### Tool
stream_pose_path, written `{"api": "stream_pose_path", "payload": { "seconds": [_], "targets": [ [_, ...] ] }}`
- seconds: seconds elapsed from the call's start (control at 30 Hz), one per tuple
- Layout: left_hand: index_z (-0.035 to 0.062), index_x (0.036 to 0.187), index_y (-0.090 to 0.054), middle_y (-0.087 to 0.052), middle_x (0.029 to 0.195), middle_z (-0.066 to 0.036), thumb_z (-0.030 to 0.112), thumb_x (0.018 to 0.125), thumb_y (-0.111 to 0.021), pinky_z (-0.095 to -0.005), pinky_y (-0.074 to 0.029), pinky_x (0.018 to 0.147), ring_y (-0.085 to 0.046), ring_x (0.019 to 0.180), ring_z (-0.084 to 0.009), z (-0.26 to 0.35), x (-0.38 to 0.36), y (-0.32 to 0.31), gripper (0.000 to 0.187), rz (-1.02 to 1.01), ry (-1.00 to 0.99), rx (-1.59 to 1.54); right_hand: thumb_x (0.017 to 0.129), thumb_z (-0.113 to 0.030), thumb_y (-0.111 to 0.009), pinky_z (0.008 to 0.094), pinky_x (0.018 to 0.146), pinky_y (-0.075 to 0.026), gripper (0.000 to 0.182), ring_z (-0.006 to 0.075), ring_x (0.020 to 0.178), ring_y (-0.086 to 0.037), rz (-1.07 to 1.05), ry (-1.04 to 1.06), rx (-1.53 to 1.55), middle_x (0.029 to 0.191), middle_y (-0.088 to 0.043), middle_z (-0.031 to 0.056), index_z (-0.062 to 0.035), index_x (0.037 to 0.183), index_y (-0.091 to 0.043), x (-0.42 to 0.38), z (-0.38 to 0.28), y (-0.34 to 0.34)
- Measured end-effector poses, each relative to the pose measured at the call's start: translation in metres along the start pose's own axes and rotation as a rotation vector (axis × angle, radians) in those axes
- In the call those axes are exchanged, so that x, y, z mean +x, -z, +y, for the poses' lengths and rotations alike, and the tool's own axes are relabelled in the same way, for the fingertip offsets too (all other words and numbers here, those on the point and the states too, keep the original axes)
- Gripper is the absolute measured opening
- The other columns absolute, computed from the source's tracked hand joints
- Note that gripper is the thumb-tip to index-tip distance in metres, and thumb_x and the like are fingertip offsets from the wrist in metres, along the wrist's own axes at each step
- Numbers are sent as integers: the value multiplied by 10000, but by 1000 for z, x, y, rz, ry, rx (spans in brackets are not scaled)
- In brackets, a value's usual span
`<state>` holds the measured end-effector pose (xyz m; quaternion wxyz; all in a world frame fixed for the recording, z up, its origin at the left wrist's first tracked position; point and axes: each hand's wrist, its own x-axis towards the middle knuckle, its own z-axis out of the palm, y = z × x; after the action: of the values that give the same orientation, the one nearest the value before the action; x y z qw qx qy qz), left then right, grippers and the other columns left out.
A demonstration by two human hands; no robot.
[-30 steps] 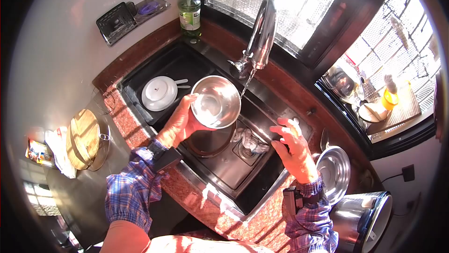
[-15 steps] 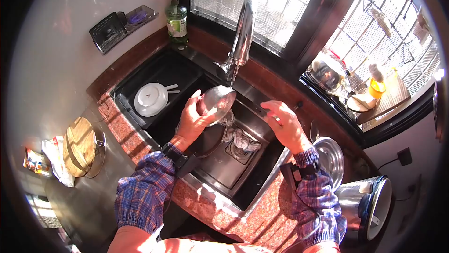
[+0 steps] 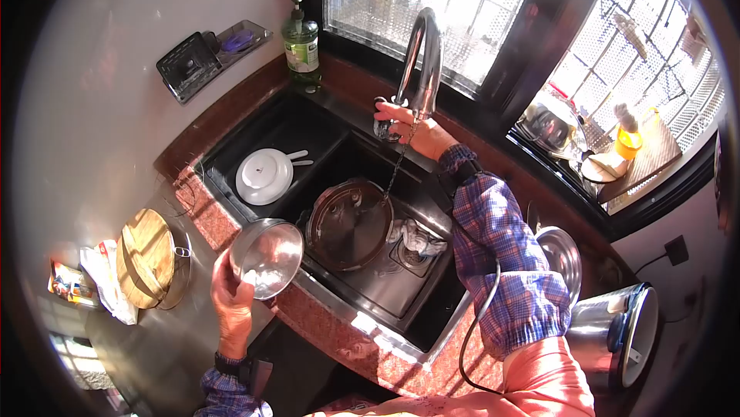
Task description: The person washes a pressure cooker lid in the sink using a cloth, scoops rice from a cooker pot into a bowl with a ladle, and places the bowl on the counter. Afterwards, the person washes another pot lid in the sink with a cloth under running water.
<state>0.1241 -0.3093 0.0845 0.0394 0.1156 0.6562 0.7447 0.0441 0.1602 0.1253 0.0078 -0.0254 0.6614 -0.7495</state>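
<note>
My left hand (image 3: 233, 294) grips a shiny metal bowl (image 3: 267, 259) by its rim, over the counter edge left of the sink. The bowl is tilted with its opening toward me. My right hand (image 3: 416, 132) reaches behind the tap spout, its fingers closed around the faucet handle (image 3: 383, 126). A thin stream of water runs from the faucet (image 3: 425, 55) into a round pan (image 3: 351, 224) in the sink (image 3: 362, 294). A crumpled cloth (image 3: 418, 238) lies by the drain.
White dishes and utensils (image 3: 264, 176) lie in the left basin. A soap bottle (image 3: 301, 51) stands in the corner. A wooden board (image 3: 146, 255) and packets lie on the left counter. A metal pot (image 3: 605, 332) and metal lid (image 3: 561, 255) are at right, beside the window.
My left hand has carried the bowl from under the tap to the left, out of the sink. My right hand has moved from the sink's right side up to the faucet handle.
</note>
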Motion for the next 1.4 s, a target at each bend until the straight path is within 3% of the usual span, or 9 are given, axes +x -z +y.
{"api": "stream_pose_path", "payload": {
  "seconds": [0.1,0.2,0.37,0.47,0.67,0.7,0.93,1.2,1.4],
  "targets": [
    [11,1358,-423,-509,1284,-92,82,860,-600,-368,-415,1050,-503,1207,-211,43,-26,-2,533,64,249,-274,929,-74,-588,285,876,-469,627,101,1006,-532,-5,205,-808,1322,-569,25,-201,1508,-380,-3,-7,-9],
    [42,1374,-354,-458,1317,-87,-30,790,-610,-329,-430,1014,-461,1239,-196,19,-26,4,641,10,129,-114,937,-57,-555,277,821,-501,572,109,946,-552,213,-14,-385,1229,-553,39,-209,1474,-430,-29,-12,-32],
    [25,1389,-311,-427,1363,-125,-78,675,-675,-359,-377,1065,-461,1229,-232,3,-4,-26,808,-132,-261,512,916,-59,-598,289,805,-511,367,131,926,-604,453,271,-786,1155,-585,64,-78,1283,-577,-128,10,-62],
    [-6,1411,-309,-426,1436,-212,-82,626,-660,-449,-353,1119,-440,1328,-369,6,16,-64,863,-262,-479,743,870,-124,-634,400,906,-495,314,327,1047,-592,470,290,-872,1083,-578,158,-67,1178,-607,-195,29,-107],
    [20,1415,-351,-426,1452,-220,-88,616,-626,-445,-331,1142,-380,1386,-410,0,23,-118,852,-692,-533,725,817,-51,-668,423,893,-490,338,367,1069,-577,513,38,-233,1089,-562,170,-35,1149,-611,-286,75,-159],
    [20,1415,-351,-426,1452,-220,-88,616,-626,-445,-331,1142,-380,1386,-410,0,19,-126,852,-716,-546,716,822,-69,-674,427,878,-498,318,367,1046,-586,488,37,-756,1090,-561,173,-37,1134,-619,-308,45,-165],
    [0,1400,-391,-453,1453,-178,-108,657,-561,-421,-292,1164,-397,1388,-357,-2,-11,-175,770,-688,-747,571,842,-82,-669,419,829,-494,222,342,966,-586,670,14,-807,1016,-580,139,-59,1049,-592,-396,57,-175],
    [60,1303,-528,-538,1338,-104,394,894,-661,-384,-475,1014,-546,1210,-210,-18,-72,-189,545,-467,548,-293,889,-184,-688,391,626,-442,217,286,650,-525,852,4,-578,760,-536,115,-23,852,-548,-513,34,-195],
    [42,1225,-565,-608,1177,-70,342,937,-624,-375,-507,939,-594,1106,-183,8,-179,-228,419,-694,658,-188,882,-211,-699,398,588,-420,317,279,610,-517,918,-94,-538,665,-483,110,-15,710,-520,-661,18,-216]
  ]
}}
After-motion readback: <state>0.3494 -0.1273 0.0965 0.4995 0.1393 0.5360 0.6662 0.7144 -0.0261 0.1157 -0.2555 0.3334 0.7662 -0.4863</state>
